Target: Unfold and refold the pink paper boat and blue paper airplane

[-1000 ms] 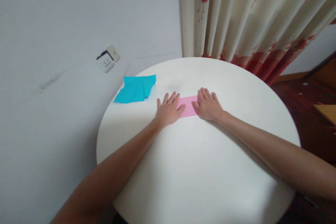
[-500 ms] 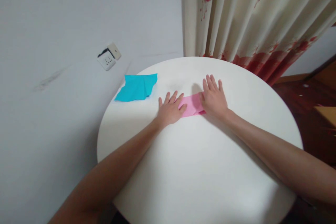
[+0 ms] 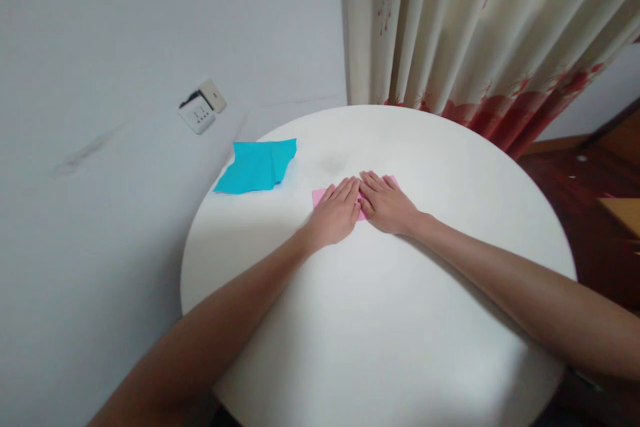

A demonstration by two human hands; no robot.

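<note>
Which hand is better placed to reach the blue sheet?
Left, I'd judge: the left hand is nearer the blue sheet, while the right hand lies farther across the round table. Both hands rest on the pink sheet.

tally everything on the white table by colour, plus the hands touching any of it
Blue sheets: 1, the blue sheet near the edge of the white table, on the wall side
Pink sheets: 1, the pink sheet, partly covered
Hands: 2, the left hand and right hand, both on the pink sheet
Total: 4
</note>
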